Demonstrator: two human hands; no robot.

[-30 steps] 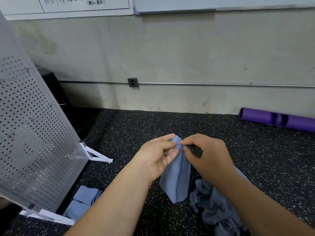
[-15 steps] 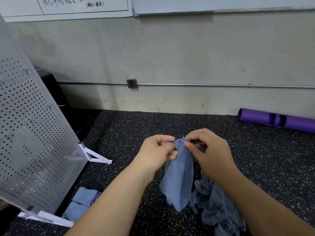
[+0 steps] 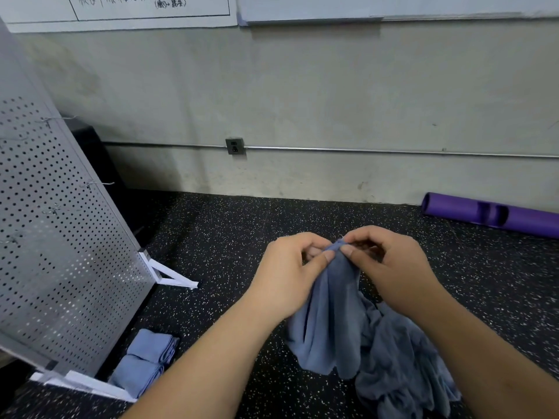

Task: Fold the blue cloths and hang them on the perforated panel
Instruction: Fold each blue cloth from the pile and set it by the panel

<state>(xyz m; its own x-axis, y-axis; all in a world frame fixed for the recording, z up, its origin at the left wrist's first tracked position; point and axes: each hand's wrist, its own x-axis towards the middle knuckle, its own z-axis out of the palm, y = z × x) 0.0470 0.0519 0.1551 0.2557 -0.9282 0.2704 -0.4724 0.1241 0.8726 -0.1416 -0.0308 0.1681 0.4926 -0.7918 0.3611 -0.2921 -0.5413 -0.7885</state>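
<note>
Floor: black rubber flooring flecked with white (image 3: 211, 237) is seen running back to a bare grey concrete wall (image 3: 332, 101); everything shown is carried by this floor.
Held cloth: a soft blue-grey fabric cloth (image 3: 329, 322) is held up over the middle of the floor, bunched at its top and hanging down, so its long axis is roughly vertical. Whether its lower end touches the floor cannot be told.
Left hand: the cloth's top is pinched from the left by the left hand (image 3: 290, 273), between thumb and curled fingers.
Right hand: the same top edge is pinched from the right by the right hand (image 3: 393, 267); the two sets of fingertips almost meet.
Key relation: a grey perforated metal panel (image 3: 60, 252) is stood along the floor's left edge, well apart from the grip and leaning back. Thin wire hooks (image 3: 96, 184) jut from its face. The left hand is the nearer one to it.
Other cloths: a crumpled heap of blue-grey fabric (image 3: 405, 358) is left just right of the held cloth, toward the floor's near edge. Two folded light-blue cloths (image 3: 145, 364) are laid at the panel's foot, near the near-left corner.
Step judged: corners appear to be matched for a fold; no cloth is seen hung on the panel.
Writing: handwritten characters are marked on a white sheet (image 3: 136, 7) high on the wall, too blurred to be read. No brands or labels are seen.
</note>
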